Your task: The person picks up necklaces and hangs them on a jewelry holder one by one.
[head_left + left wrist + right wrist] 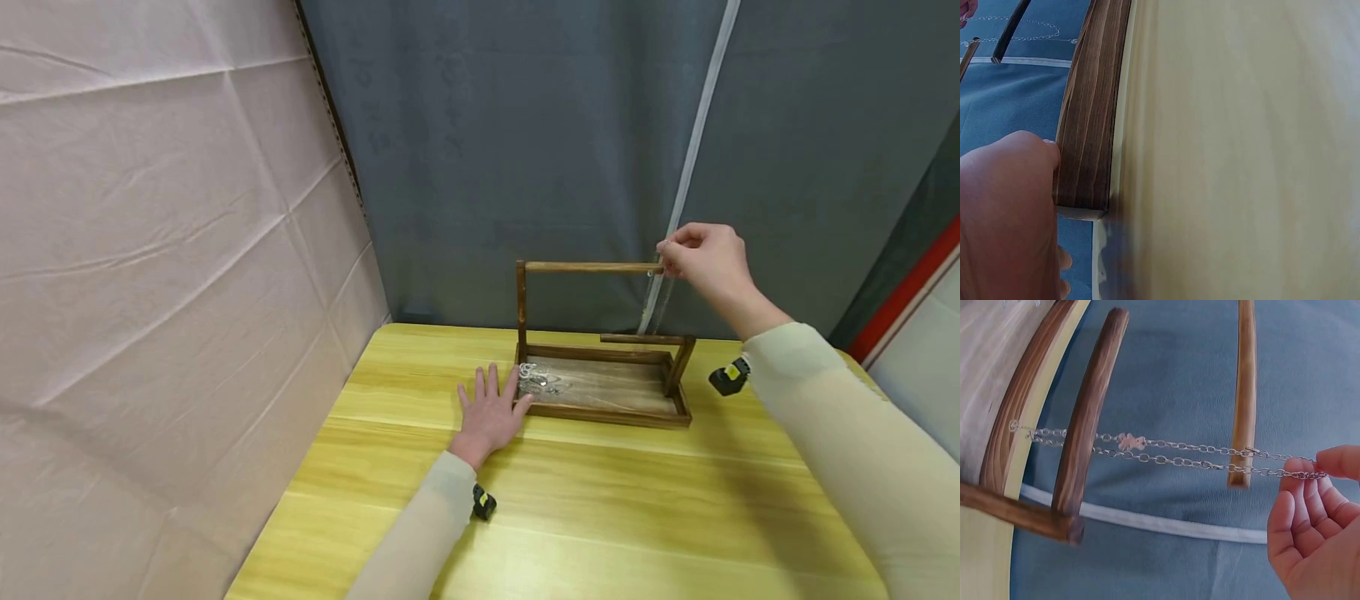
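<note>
Here, the right hand (705,258) pinches a thin silver chain (1172,453) at the end of the top bar (592,267) of a wooden stand (603,383). The left hand (491,408) lies flat with straight fingers on the yellow counter (600,517), touching the stand's base.

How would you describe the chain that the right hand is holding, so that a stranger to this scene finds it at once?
On the yellow wooden table stands a dark wooden stand with two horizontal bars. At the free end of the upper bar, the right hand pinches a thin silver chain that hangs in a doubled strand. Unlike the jewellery lying in the stand's tray, it is held up in the air.
</note>
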